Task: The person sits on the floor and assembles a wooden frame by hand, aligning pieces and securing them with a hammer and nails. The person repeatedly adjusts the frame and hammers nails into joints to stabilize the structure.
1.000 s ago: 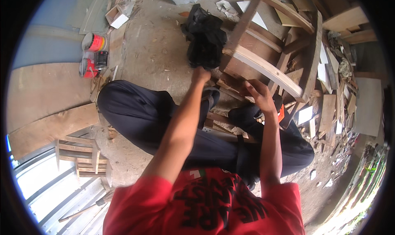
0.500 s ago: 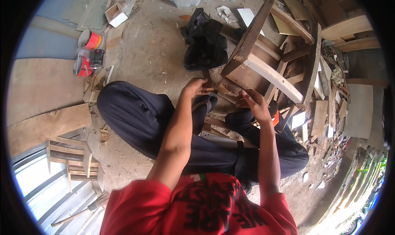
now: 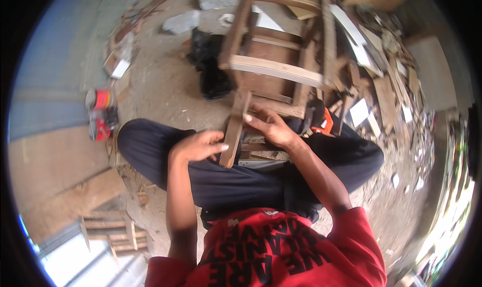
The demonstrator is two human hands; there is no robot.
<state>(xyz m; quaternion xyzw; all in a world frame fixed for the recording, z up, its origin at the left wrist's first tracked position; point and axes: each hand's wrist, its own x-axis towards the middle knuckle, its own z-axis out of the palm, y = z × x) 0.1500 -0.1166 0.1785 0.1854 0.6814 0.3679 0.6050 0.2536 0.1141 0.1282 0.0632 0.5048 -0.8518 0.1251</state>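
A short wooden strip [image 3: 234, 134] slants between my hands, above my crossed legs. My right hand [image 3: 273, 127] is closed on its upper part, the thumb against the near face and some fingers hidden behind. At its lower part, my left hand [image 3: 200, 146] pinches the left edge with thumb and fingertips. Just beyond my hands lies a wooden furniture frame [image 3: 276, 70] with legs and crossbars. An orange-and-black tool [image 3: 326, 122] rests beside my right leg; its kind is unclear. Below the strip, more wood pieces [image 3: 258, 147] show between my legs.
A black plastic bag [image 3: 213, 76] lies left of the frame. Cans [image 3: 102, 100] stand at the left by wooden boards [image 3: 60, 151]. Scrap wood [image 3: 384, 98] is heaped at the right. Pale stone blocks [image 3: 182, 22] lie at the back.
The view has shifted, and the furniture frame appears farther left. The strip has come nearer my body and now stands more lengthwise. My left hand has moved down along it.
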